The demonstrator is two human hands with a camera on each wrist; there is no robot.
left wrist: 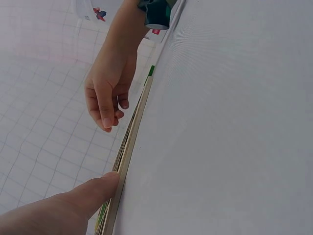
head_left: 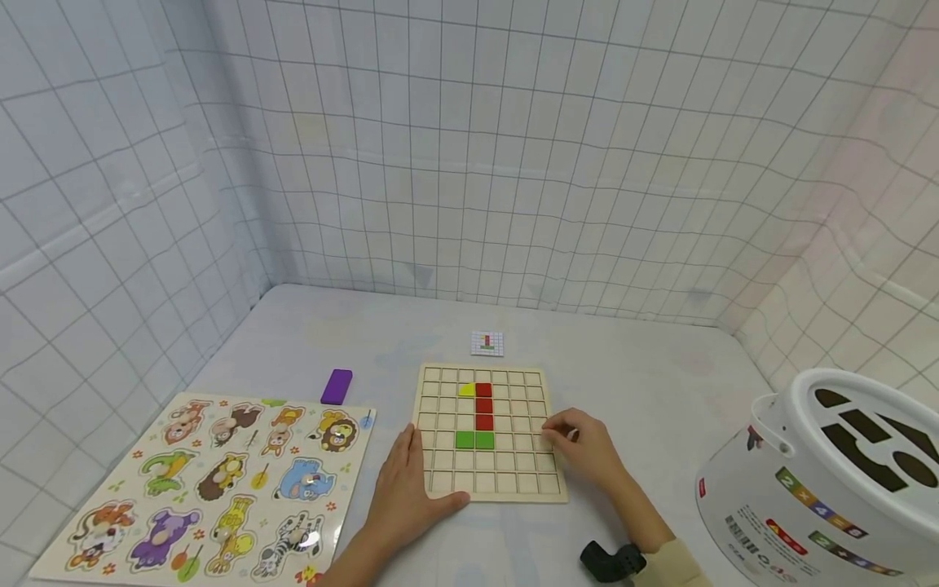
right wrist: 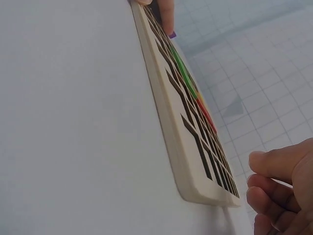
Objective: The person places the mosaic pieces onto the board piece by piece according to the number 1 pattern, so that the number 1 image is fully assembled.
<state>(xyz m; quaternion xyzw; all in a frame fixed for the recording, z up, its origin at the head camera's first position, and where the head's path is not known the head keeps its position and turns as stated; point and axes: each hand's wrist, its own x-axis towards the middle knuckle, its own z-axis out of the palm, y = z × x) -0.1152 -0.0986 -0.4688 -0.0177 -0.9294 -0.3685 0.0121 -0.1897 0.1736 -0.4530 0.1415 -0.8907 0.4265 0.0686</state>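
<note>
A pale wooden grid board (head_left: 521, 465) lies flat on the table. Set in its cells are a small yellow piece (head_left: 467, 390) with a slanted side, a column of 3 red square tiles (head_left: 484, 405) and 2 green square tiles (head_left: 474, 440). My left hand (head_left: 403, 485) rests at the front left corner, its straight fingers along the left side and the thumb (left wrist: 105, 187) touching the front edge. My right hand (head_left: 583, 444) hovers by the board's right edge, fingers loosely curled. Neither wrist view shows anything between its thumb and fingers (right wrist: 264, 193).
Behind the board lies a small printed card (head_left: 487, 343) with a grid figure. An animal puzzle board (head_left: 249, 444) lies at the left, with a purple block (head_left: 337, 387) behind it. A white lidded bucket (head_left: 741, 489) stands at the right. Gridded cloth walls surround the table.
</note>
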